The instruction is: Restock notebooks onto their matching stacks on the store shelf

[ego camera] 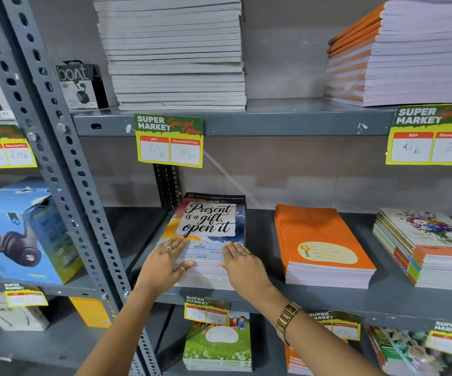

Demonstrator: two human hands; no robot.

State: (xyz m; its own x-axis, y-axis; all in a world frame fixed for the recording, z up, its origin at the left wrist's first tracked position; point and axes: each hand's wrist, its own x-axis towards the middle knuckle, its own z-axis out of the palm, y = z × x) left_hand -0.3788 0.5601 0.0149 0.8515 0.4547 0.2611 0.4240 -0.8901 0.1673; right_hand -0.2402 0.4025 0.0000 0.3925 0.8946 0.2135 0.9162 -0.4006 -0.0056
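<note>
Your left hand and right hand lie spread flat on the "Present is a gift" notebook topping its stack on the middle shelf; covers look slick, pages floppy; I'd square it by the near edge.

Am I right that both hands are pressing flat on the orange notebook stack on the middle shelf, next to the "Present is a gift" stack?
Not quite. The head view shows the left hand and right hand flat on the "Present is a gift" stack itself, on the middle shelf. The orange notebook stack sits beside it to the right, untouched.
</note>
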